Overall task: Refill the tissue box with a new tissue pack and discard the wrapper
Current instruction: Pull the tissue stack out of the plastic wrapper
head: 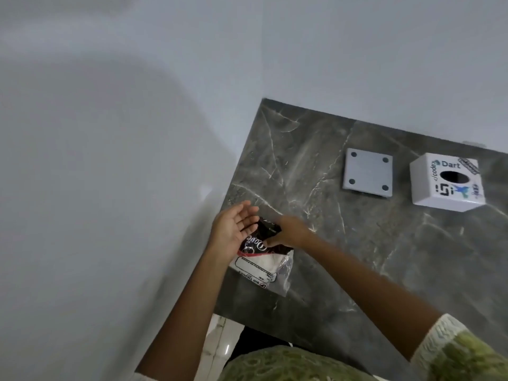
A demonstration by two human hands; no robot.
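Note:
The new tissue pack point(264, 266), in a clear wrapper with a dark red and black printed end, lies at the left edge of the grey marble table point(357, 257). My left hand point(236, 229) hovers open, palm up, over the pack's printed end. My right hand point(288, 232) rests on top of the pack, fingers pressed down on it. A white cube tissue box point(446, 181) with stickers and an oval hole on top stands at the far right. Its flat grey base plate point(367, 173) with round pads at the corners lies to the left of the box.
A pale wall runs along the far side and left of the table. Light floor tiles point(220, 347) show below the table's near left corner. My green patterned clothing fills the bottom edge.

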